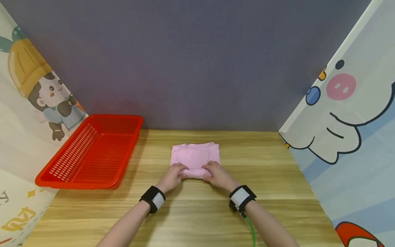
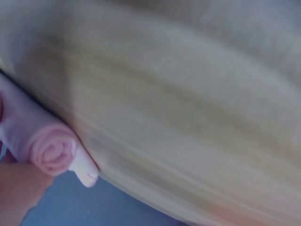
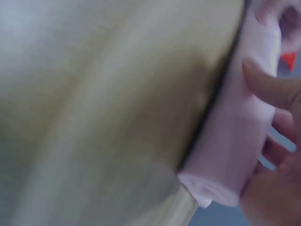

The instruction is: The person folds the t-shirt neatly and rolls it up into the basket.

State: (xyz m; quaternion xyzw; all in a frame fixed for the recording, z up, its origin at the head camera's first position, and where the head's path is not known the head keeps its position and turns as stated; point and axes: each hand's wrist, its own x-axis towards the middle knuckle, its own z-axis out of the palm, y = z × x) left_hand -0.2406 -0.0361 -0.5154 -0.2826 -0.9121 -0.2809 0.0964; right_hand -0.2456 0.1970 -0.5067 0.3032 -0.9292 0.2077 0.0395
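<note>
A pink cloth (image 1: 193, 156) lies on the wooden table, its near edge rolled into a thick roll and its far part flat with a slightly uneven edge. My left hand (image 1: 171, 177) grips the left end of the roll. At the right end, my right hand (image 1: 220, 176) holds it with the thumb on the near side and the fingers over it. In the left wrist view the roll's end (image 2: 54, 151) shows spiral layers. The right wrist view has the roll (image 3: 225, 141) lengthwise, with the right thumb (image 3: 265, 84) pressed against it.
A red plastic basket (image 1: 115, 117) with perforated sides stands at the left of the table. A grey panel (image 1: 197, 68) closes off the back, and printed cartoon sheets flank both sides. Black wrist bands circle both wrists; a green cable (image 1: 251, 230) trails from the right one.
</note>
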